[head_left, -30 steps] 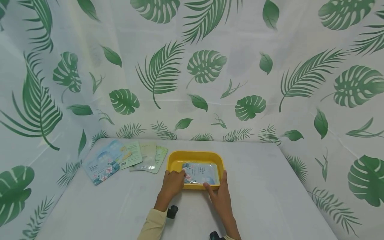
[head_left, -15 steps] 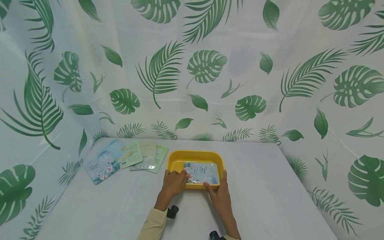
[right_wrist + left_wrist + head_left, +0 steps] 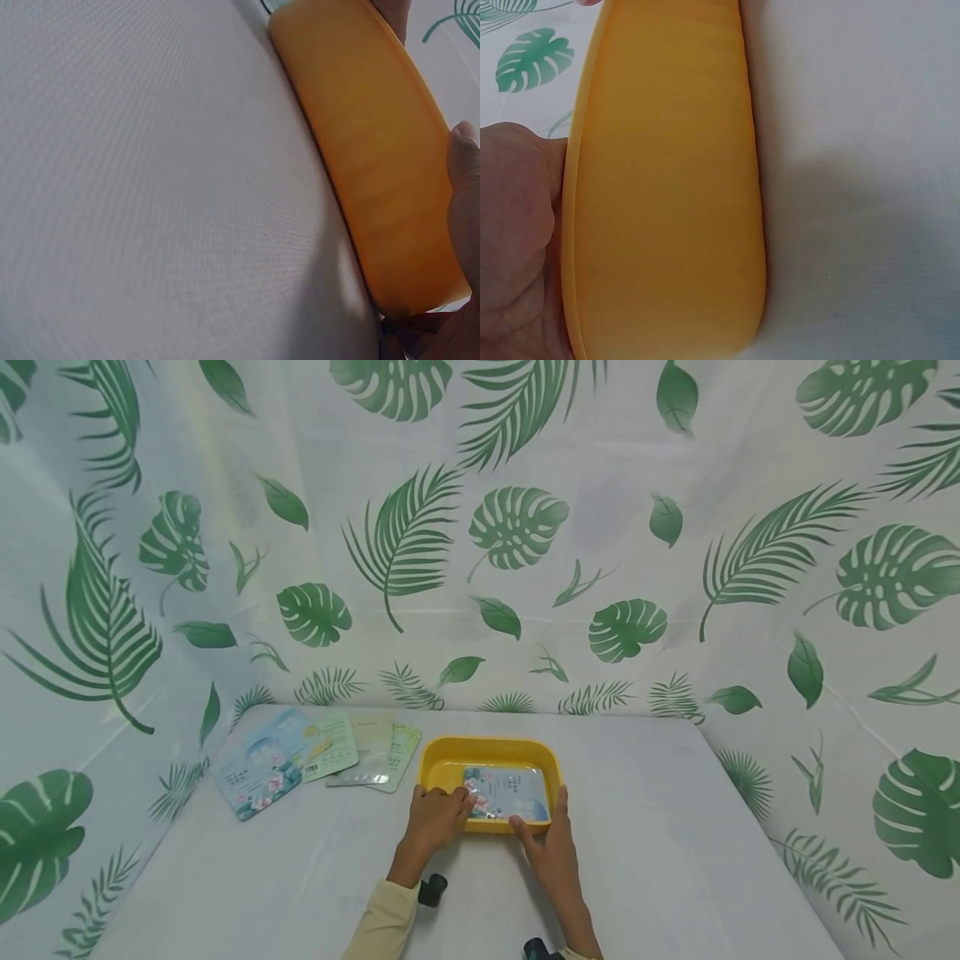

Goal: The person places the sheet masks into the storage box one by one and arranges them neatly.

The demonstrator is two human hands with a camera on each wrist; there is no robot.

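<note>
A yellow tray [image 3: 489, 743] sits on the white table. Inside lies a pale blue sachet with pink flowers [image 3: 510, 792], flat and toward the right end, looking like a sheet mask packet. My left hand [image 3: 437, 817] reaches over the tray's front left rim, knuckles bent, beside the sachet's left end; its fingertips are hidden. In the left wrist view, the palm [image 3: 514, 240] is close against the rim. My right hand [image 3: 551, 847] grips the tray's front right corner, thumb at the front rim and fingers along the right side. The right wrist view shows the thumb [image 3: 463, 157] against the rim.
Left of the tray, several flat packets overlap: a large blue one with flowers [image 3: 258, 768], a green-and-white one [image 3: 333, 747], a beige one [image 3: 371, 752] and a light green one [image 3: 403, 752]. Behind the table hangs a leaf-print curtain [image 3: 480, 543].
The sachet has shifted slightly to the right inside the tray, and my left fingers have moved right with it. My right hand and the tray stay nearly in place.
</note>
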